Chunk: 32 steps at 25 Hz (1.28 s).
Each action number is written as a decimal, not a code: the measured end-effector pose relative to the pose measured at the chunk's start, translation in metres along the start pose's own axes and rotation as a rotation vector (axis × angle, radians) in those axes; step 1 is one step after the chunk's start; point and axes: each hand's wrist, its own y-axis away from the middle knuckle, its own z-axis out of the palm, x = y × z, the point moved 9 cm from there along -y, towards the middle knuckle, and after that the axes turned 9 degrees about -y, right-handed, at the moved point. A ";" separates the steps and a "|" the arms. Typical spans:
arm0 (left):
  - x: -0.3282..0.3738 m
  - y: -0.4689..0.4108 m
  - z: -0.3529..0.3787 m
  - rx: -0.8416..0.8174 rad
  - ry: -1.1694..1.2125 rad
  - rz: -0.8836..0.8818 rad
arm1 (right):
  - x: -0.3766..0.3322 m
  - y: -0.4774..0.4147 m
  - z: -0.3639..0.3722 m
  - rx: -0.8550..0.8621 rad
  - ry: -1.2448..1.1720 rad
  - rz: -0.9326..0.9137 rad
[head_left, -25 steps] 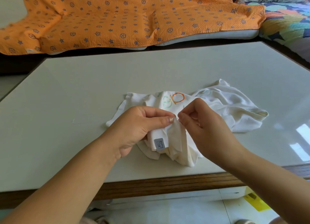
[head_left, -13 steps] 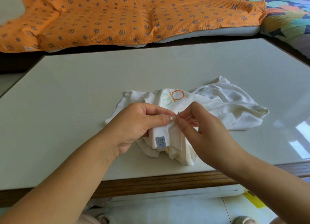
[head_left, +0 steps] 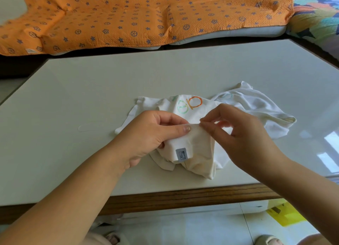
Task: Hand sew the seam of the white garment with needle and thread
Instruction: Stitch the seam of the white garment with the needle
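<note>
Pale table top [head_left: 73, 98] w/ a wooden front edge, orange star-print quilt [head_left: 128, 15] on the seat behind. The white garment [head_left: 198, 149] lies crumpled mid-table, toward your side, w/ one fold lifted off the surface. That fold's top edge is what matters. It runs roughly left-right from your left thumb to your right fingertips [head_left: 202, 124], and the two pinches sit just beside each other.

Your left hand [head_left: 152, 134] grips the fold, thumb flat on top, fingers curled under the cloth. Your right hand [head_left: 244, 134] pinches the edge betw. thumb and forefinger, other fingers loosely spread. Whether the needle is in that pinch too I can't tell (too fine to see here, same for the thread).

The right hand looks like the working one, so the pull prob. goes up and to your right, away from the left thumb. The left grip needs to be firm or the fold will follow.

Further out: a grey label [head_left: 181, 154] sits on the hanging part below the left thumb, printed letters [head_left: 194, 102] show behind the hands, and the rest of the cloth trails off right.
</note>
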 end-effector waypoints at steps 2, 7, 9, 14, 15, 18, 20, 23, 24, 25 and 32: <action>0.000 0.000 0.000 0.006 0.017 -0.008 | -0.004 0.001 -0.010 0.059 -0.064 0.030; -0.002 0.000 -0.002 0.007 0.037 -0.017 | -0.009 0.008 -0.006 -0.021 -0.159 0.149; -0.001 0.000 -0.002 0.008 0.044 -0.009 | -0.016 0.011 -0.008 -0.009 -0.161 0.144; 0.000 0.000 -0.002 0.004 0.052 0.001 | -0.011 0.015 0.009 -0.149 -0.163 0.291; 0.000 0.000 -0.002 0.001 0.055 0.000 | -0.006 0.016 0.013 -0.176 -0.166 0.332; 0.000 0.001 -0.001 -0.009 0.054 -0.004 | 0.005 0.016 0.017 -0.183 -0.175 0.394; 0.000 0.001 0.000 -0.012 0.058 -0.006 | 0.007 0.016 0.017 -0.178 -0.179 0.406; 0.000 0.001 0.000 -0.022 0.070 -0.009 | 0.006 0.014 0.016 -0.177 -0.181 0.408; 0.000 0.002 0.000 -0.025 0.072 -0.009 | 0.006 0.014 0.016 -0.176 -0.181 0.406; 0.000 0.002 0.000 -0.028 0.073 -0.008 | 0.006 0.014 0.016 -0.175 -0.179 0.403; 0.002 0.003 0.001 -0.023 0.082 -0.003 | 0.007 0.014 0.018 -0.172 -0.181 0.408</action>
